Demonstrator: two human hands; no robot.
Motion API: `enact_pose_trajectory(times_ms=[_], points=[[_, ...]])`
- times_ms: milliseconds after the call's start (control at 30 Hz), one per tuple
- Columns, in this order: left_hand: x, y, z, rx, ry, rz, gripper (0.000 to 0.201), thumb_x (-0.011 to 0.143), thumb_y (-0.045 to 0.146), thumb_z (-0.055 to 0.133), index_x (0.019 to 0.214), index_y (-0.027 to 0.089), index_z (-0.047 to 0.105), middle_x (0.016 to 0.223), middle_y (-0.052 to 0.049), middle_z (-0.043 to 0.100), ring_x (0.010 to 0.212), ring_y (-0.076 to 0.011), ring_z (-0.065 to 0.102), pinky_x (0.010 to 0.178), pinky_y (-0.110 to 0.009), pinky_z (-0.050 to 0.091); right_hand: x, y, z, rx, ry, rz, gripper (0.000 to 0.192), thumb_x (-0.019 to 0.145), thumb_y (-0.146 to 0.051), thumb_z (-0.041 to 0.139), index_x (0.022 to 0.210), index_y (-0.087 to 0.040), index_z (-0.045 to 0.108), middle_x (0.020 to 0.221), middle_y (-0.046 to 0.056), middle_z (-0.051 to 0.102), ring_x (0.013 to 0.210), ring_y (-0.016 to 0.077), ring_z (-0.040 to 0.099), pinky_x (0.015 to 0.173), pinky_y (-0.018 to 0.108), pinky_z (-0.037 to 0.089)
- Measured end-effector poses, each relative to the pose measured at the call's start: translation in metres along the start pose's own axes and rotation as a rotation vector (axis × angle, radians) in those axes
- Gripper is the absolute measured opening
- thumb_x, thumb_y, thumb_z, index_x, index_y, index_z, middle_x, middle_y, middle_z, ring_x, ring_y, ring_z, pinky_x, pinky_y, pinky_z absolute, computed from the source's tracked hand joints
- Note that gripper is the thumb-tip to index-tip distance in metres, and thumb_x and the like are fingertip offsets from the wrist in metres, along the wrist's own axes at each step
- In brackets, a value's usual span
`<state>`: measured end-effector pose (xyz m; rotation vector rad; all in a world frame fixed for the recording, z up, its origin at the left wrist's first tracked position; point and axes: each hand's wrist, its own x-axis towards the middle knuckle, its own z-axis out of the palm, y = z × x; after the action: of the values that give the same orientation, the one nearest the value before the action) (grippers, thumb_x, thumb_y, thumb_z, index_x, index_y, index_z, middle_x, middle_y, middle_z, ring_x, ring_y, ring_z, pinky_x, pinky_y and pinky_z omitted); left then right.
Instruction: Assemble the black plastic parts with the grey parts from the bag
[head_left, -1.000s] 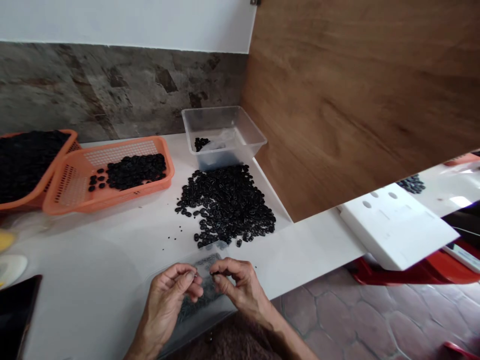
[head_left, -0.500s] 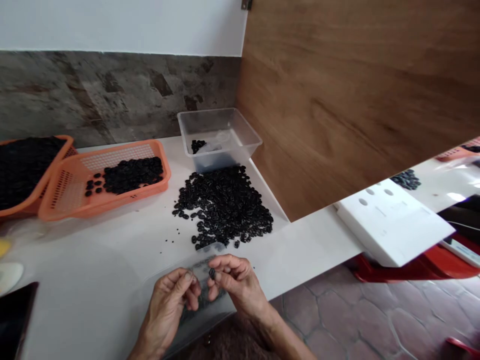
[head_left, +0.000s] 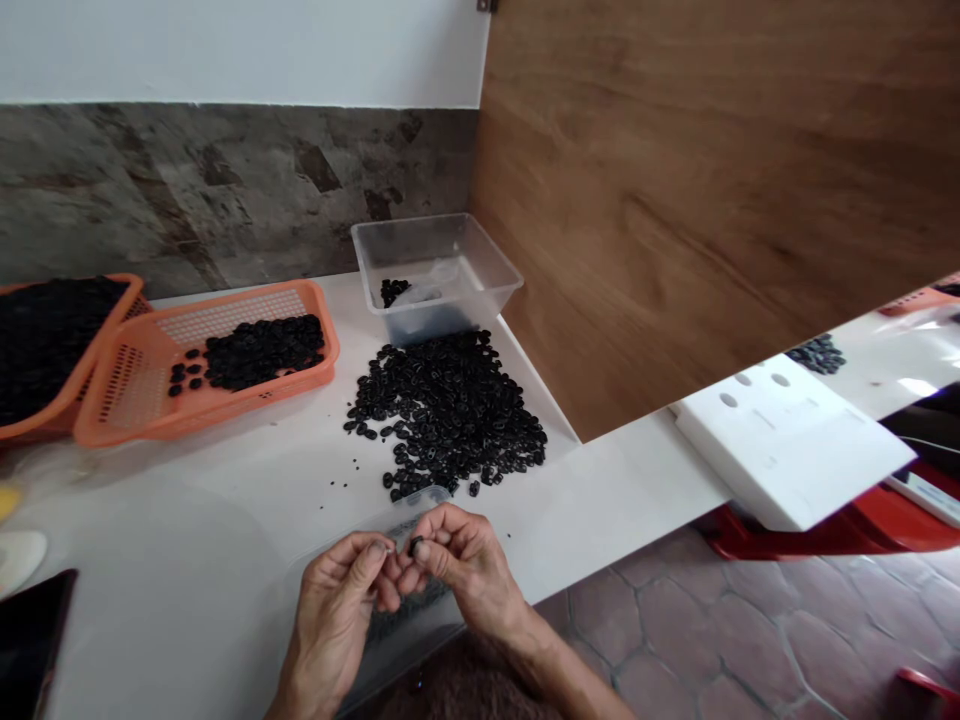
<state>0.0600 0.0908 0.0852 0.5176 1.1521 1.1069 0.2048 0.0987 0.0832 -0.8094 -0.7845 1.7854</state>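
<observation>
The right hand [head_left: 469, 560] pinches a small black rounded piece [head_left: 415, 545] between thumb and forefinger, its other fingers curled in beneath. Just beside it, the left hand [head_left: 337, 590] has the tips of its thumb and forefinger pressed together; a pale glint shows there, but whether they grip something is too small to tell. The fingers of both hands nearly meet, and whether they touch cannot be told. The black piece is thus held above a clear plastic container [head_left: 433, 493] of small dark bits [head_left: 412, 605], which the hands partly hide. Directly beyond the container, a broad heap of small black pieces [head_left: 457, 405], some with holes, is spread over the white table [head_left: 172, 530], with a few specks loose to its left. Behind the heap stands a clear rectangular plastic bin [head_left: 427, 325] with some black pieces inside. Farther left, a shallow orange plastic basket [head_left: 225, 408] holds flat black discs [head_left: 266, 350], mostly gathered at its right end. Next to it is a second orange basket, piled with black material [head_left: 45, 340]. A brown wooden panel [head_left: 675, 220] rises on the right.
</observation>
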Motion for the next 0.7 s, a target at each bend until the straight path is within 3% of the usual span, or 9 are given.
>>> enact_pose_trajectory(times_ms=[133, 333, 700], points=[[-0.001, -0.001, -0.002, 0.069, 0.040, 0.070, 0.030, 0.065, 0.042, 0.081, 0.069, 0.014, 0.071, 0.056, 0.000, 0.065, 0.046, -0.0080, 0.055, 0.050, -0.018, 0.045, 0.000, -0.003, 0.005, -0.084, 0.044, -0.045, 0.026, 0.080, -0.034, 0.072, 0.078, -0.010, 0.062, 0.063, 0.001, 0.062, 0.055, 0.0074, 0.055, 0.055, 0.018, 0.042], [-0.001, -0.006, -0.009, 0.170, 0.039, 0.118, 0.028, 0.073, 0.042, 0.074, 0.074, 0.015, 0.070, 0.056, 0.001, 0.064, 0.051, -0.0101, 0.056, 0.056, -0.020, 0.046, 0.001, -0.002, 0.012, -0.021, -0.007, -0.057, 0.024, 0.085, -0.033, 0.066, 0.079, -0.011, 0.059, 0.062, 0.002, 0.062, 0.056, 0.0105, 0.059, 0.055, 0.021, 0.044], [0.001, -0.008, -0.011, 0.274, 0.055, 0.142, 0.025, 0.078, 0.041, 0.069, 0.075, 0.016, 0.070, 0.052, 0.002, 0.062, 0.051, -0.0094, 0.056, 0.056, -0.019, 0.046, 0.004, -0.005, 0.014, -0.073, -0.005, -0.085, 0.024, 0.085, -0.032, 0.066, 0.077, -0.011, 0.058, 0.061, 0.001, 0.061, 0.052, 0.0064, 0.055, 0.053, 0.017, 0.041]])
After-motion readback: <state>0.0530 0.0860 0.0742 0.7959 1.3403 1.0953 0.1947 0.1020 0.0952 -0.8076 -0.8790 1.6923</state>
